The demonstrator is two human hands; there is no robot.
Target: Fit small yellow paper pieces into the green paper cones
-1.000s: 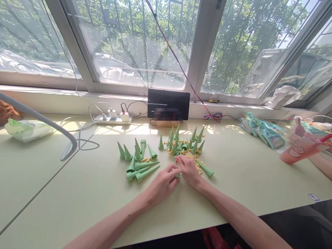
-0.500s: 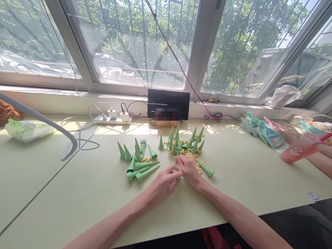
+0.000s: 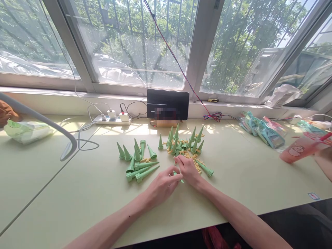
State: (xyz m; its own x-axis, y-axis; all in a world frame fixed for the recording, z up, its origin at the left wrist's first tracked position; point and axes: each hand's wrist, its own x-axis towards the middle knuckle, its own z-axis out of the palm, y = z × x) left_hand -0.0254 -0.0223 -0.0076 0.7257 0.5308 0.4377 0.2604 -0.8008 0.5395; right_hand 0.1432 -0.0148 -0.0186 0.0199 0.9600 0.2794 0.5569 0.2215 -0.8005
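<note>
My left hand [image 3: 164, 181] is closed, with its fingertips curled around a green watering spike [image 3: 182, 181] that is mostly hidden; only small bits of green show between the hands. Touching it from the right is my right hand [image 3: 188, 168], whose fingers are bent and pinched together at the same spot. What exactly its fingertips grip is covered. Behind the hands stand several green spikes with yellow valves [image 3: 177, 140]. Loose yellow valves [image 3: 196, 166] and a lying green spike [image 3: 206, 169] are beside my right hand. More green spikes [image 3: 146, 173] lie and stand left of my hands.
A tablet [image 3: 167, 105] leans at the back by the window, beside a power strip [image 3: 112, 120]. A grey curved bar [image 3: 59, 133] crosses the left side. At right are bagged blue items [image 3: 269, 135], a pink drink cup [image 3: 298, 150] and another person's arm [image 3: 324, 159].
A little more green shows between my hands, as the spike has shifted slightly in my fingers. At the right, the other person's hand has drawn back from the bagged items towards the cup.
</note>
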